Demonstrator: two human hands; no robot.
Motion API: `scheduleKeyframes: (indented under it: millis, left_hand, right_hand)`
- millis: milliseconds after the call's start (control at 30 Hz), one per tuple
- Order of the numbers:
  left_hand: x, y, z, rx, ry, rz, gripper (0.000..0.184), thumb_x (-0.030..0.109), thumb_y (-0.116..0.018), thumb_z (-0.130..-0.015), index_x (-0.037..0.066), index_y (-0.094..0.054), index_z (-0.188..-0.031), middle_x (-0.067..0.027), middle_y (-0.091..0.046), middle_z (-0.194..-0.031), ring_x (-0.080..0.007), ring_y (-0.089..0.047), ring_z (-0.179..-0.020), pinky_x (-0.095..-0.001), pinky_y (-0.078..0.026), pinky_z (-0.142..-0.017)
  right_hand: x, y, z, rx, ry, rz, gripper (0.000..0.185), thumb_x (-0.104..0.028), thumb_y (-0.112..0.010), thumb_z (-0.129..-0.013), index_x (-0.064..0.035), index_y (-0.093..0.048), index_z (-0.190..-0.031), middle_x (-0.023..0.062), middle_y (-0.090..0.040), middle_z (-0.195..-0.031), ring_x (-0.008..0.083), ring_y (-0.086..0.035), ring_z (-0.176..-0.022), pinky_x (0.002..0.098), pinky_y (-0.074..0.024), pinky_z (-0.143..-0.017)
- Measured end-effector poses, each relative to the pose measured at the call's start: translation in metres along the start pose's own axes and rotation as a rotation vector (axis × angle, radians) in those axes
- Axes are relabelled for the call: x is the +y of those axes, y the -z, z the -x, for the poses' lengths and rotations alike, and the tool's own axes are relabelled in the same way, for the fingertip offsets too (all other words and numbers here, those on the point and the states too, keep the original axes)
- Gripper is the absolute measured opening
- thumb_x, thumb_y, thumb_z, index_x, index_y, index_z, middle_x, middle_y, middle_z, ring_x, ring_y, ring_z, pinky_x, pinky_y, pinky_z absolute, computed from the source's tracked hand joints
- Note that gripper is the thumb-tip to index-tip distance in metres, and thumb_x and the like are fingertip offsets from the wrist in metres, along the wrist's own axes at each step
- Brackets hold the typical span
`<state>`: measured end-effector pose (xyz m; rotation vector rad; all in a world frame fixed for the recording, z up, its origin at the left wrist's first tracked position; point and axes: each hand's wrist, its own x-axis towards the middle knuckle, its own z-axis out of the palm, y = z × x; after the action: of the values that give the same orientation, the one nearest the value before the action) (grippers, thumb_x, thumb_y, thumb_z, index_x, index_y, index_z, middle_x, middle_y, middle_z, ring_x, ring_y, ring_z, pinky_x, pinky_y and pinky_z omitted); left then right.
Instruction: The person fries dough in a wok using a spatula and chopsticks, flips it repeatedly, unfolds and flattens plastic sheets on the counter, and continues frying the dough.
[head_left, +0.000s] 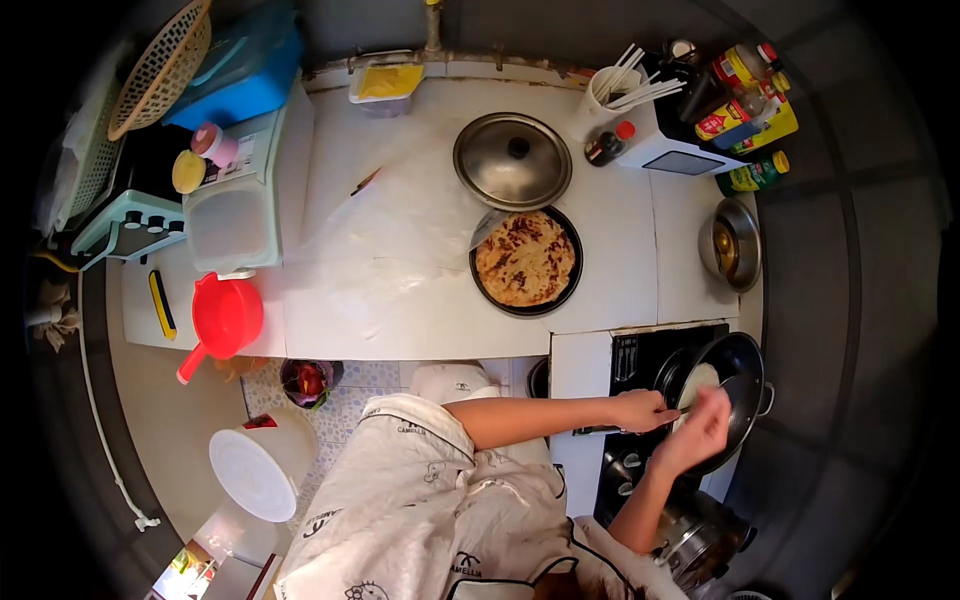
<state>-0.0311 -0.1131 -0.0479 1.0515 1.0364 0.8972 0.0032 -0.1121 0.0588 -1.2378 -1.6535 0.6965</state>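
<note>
On the stove at the right sits a black wok (pixel 748 385), with a pale round of dough (pixel 700 382) partly visible inside it. My left hand (pixel 643 410) reaches across to the wok's near-left side, its fingers closed round a thin handle (pixel 682 409). What this handle belongs to is hidden. Close beside it, my right hand (pixel 704 428) is over the wok, its fingers curled closed. Whatever is in the right hand, if anything, does not show. A browned flatbread (pixel 526 260) lies in a dark round pan (pixel 540 308) on the counter.
A metal lid (pixel 512 160) touches the pan's far side. A steel bowl (pixel 731 246) with yellowish liquid stands beyond the stove. Sauce bottles (pixel 735 110) and a chopstick cup (pixel 598 105) crowd the back right. A red dipper (pixel 226 318) sits at the counter's left edge.
</note>
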Motion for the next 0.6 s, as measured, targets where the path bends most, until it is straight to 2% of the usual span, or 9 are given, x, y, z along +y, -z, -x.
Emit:
scheduleKeyframes:
  millis: [100,200,267,300,433,467,500,533,600]
  left_hand:
    - [0.009,-0.01,-0.008,-0.1,0.006,0.038,0.048,0.046,-0.033,-0.092,0.008,-0.063,-0.09,-0.0142,-0.062,-0.073,-0.0311,-0.06,-0.072,-0.0385,-0.045,-0.065]
    - [0.019,-0.036,-0.009,0.044,-0.194,-0.006,0.058,0.047,-0.029,-0.093,0.004,-0.063,-0.072,-0.0167,-0.06,-0.064,-0.0332,-0.061,-0.066,-0.0417,-0.047,-0.063]
    - [0.028,-0.048,-0.005,-0.081,-0.147,-0.086,0.058,0.046,-0.025,-0.093,0.004,-0.062,-0.077,-0.0202,-0.062,-0.074,-0.0375,-0.06,-0.076,-0.0446,-0.046,-0.069]
    - [0.024,-0.057,-0.002,-0.017,-0.33,-0.114,0.053,0.043,-0.023,-0.094,0.004,-0.056,-0.105,-0.0218,-0.062,-0.078,-0.0385,-0.06,-0.075,-0.0453,-0.046,-0.069]
    - [0.049,-0.011,0.016,-0.116,-0.149,-0.339,0.057,0.04,-0.024,-0.094,0.007,-0.017,-0.14,-0.0234,-0.06,-0.075,-0.0365,-0.06,-0.07,-0.0435,-0.048,-0.064]
    - [0.06,0.018,0.031,-0.066,-0.163,-0.425,0.053,0.038,-0.031,-0.093,0.007,-0.027,-0.136,-0.0218,-0.061,-0.077,-0.0353,-0.06,-0.07,-0.0422,-0.05,-0.063]
    - [0.054,0.046,0.034,0.086,-0.203,-0.418,0.043,0.032,-0.041,-0.09,0.007,-0.041,-0.125,-0.0174,-0.062,-0.083,-0.0325,-0.061,-0.073,-0.0408,-0.05,-0.062]
    - [0.015,0.068,0.021,0.474,-0.452,-0.487,0.031,0.022,-0.048,-0.084,0.006,-0.052,-0.11,-0.014,-0.061,-0.089,-0.0321,-0.06,-0.074,-0.0403,-0.05,-0.062]
    - [-0.045,0.183,0.04,0.935,-0.078,-0.986,0.026,0.011,-0.052,-0.077,0.005,-0.056,-0.102,-0.0137,-0.059,-0.088,-0.0299,-0.056,-0.073,-0.0366,-0.047,-0.067]
  right_hand:
    - [0.043,0.05,0.027,0.488,-0.397,-0.037,0.027,-0.026,-0.045,-0.092,-0.0038,-0.056,-0.103,-0.0008,-0.053,-0.085,0.0076,-0.045,-0.074,0.0197,-0.0362,-0.066]
    - [0.06,0.073,0.055,0.435,-0.841,-0.098,0.046,-0.042,-0.048,-0.089,-0.0065,-0.052,-0.118,0.0007,-0.054,-0.11,0.0115,-0.049,-0.101,0.0285,-0.0371,-0.081]
    - [0.065,0.075,0.061,0.248,-0.875,-0.518,0.057,-0.049,-0.043,-0.089,-0.0077,-0.043,-0.128,0.0038,-0.047,-0.125,0.0138,-0.046,-0.111,0.0323,-0.0375,-0.088]
    - [0.071,0.073,0.06,0.242,-0.792,-0.555,0.054,-0.047,-0.044,-0.09,-0.0078,-0.045,-0.127,0.0042,-0.049,-0.122,0.0135,-0.047,-0.109,0.0306,-0.0383,-0.087]
    - [0.065,0.055,0.051,0.303,-0.862,-0.45,0.038,-0.039,-0.044,-0.092,-0.0088,-0.054,-0.113,0.0024,-0.058,-0.104,0.011,-0.053,-0.095,0.0259,-0.0411,-0.081]
    - [0.082,0.069,0.05,0.295,-0.903,-0.435,0.024,-0.032,-0.047,-0.091,-0.0104,-0.057,-0.095,-0.0011,-0.059,-0.087,0.0076,-0.055,-0.079,0.0239,-0.0448,-0.069]
    - [0.083,0.072,0.048,0.27,-0.9,-0.533,0.019,-0.029,-0.05,-0.09,-0.0111,-0.056,-0.091,-0.0022,-0.058,-0.083,0.0066,-0.054,-0.073,0.0217,-0.0443,-0.062]
    - [0.081,0.071,0.045,0.246,-0.896,-0.635,0.016,-0.027,-0.052,-0.089,-0.0118,-0.055,-0.086,-0.0033,-0.057,-0.079,0.0055,-0.053,-0.068,0.0196,-0.0438,-0.055]
    - [0.073,0.072,0.043,0.316,-0.914,-0.57,0.013,-0.025,-0.054,-0.088,-0.0124,-0.055,-0.085,-0.0052,-0.055,-0.07,0.005,-0.052,-0.06,0.0161,-0.0403,-0.048]
